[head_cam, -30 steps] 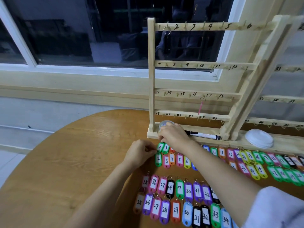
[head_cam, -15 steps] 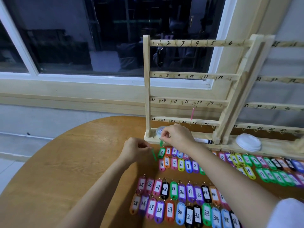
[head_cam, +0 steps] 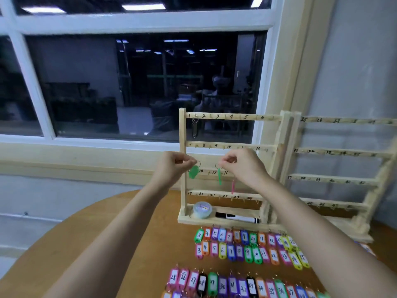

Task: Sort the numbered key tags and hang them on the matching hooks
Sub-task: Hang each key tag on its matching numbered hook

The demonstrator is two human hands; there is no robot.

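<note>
While both hands are raised in front of the wooden hook rack [head_cam: 182, 130], the left hand [head_cam: 174, 163] pinches the ring of a green key tag [head_cam: 194, 172]. The right hand [head_cam: 242, 164] pinches the ring of a second green key tag [head_cam: 219, 176], seen edge-on. Both dangle by the 13–16 rail. A dark tag [head_cam: 194, 130] hangs on hook 1, and a pink tag [head_cam: 233, 187] hangs below the right hand. Numbered tags [head_cam: 247, 248] lie in rows on the desk [head_cam: 107, 244].

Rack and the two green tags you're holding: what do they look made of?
The rack: pale, bare-looking wood, matte, with visible grain and numbers handwritten on its rails. The left tag, pinched by the left hand, and the right tag, pinched by the right hand: probably plastic, bright even green and slightly translucent, though blur leaves it open.
</note>
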